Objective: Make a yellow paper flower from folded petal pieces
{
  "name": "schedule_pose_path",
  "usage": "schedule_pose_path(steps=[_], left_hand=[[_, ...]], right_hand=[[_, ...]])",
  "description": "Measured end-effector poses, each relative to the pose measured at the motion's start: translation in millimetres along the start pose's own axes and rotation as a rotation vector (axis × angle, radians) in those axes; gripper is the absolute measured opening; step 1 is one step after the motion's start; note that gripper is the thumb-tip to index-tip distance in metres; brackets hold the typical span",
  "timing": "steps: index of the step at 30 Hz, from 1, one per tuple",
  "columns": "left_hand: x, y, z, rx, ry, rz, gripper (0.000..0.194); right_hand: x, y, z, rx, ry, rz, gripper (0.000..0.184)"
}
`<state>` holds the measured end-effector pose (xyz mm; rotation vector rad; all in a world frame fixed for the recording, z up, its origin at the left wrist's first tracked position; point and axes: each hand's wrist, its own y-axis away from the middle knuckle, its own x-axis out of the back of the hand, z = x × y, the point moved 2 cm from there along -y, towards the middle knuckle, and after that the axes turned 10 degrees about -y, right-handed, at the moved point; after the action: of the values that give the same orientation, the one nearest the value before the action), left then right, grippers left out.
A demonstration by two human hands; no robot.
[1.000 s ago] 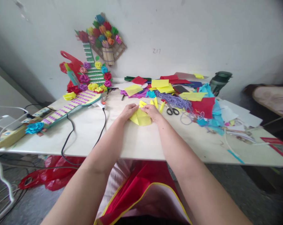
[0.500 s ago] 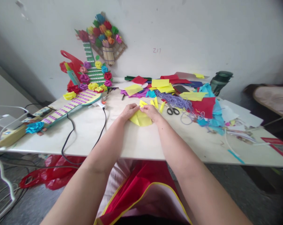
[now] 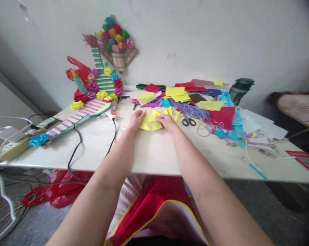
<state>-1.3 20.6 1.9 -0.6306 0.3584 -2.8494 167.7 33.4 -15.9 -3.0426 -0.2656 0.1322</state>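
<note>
Paper (image 3: 150, 124), yellow, spans left to right between left hand (image 3: 138, 120) and right hand (image 3: 167, 122) above the table (image 3: 154, 153), fingers pinching each end, neither hand nearer; scissors (image 3: 188, 121) lie farther right.

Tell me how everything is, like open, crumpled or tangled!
Yellow paper: creased, held by left hand and right hand
Purple yarn: tangled
Scissors: lying down, open or shut unclear
Green bottle: lid on
Blue paper: crumpled
Lower red bag: crumpled
</note>
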Motion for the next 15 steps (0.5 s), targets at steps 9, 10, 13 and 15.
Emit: schedule_pose_path(steps=[9, 10, 13, 15], left_hand=[[-2.2, 0.5, 4.1, 0.026, -0.068, 0.033, 0.032], [-1.6, 0.7, 5.2, 0.018, -0.085, 0.061, 0.032], [0.9, 0.0, 6.2, 0.013, -0.082, 0.156, 0.033], [2.6, -2.0, 3.0, 0.037, -0.033, 0.23, 0.034]], right_hand=[[3.6, 0.8, -4.2, 0.061, 0.044, 0.118, 0.039], [3.9, 1.3, -5.0, 0.062, 0.043, 0.136, 0.041], [2.9, 3.7, -8.3, 0.019, -0.047, 0.157, 0.044], [-0.3, 6.0, -11.5, -0.034, -0.156, 0.12, 0.045]])
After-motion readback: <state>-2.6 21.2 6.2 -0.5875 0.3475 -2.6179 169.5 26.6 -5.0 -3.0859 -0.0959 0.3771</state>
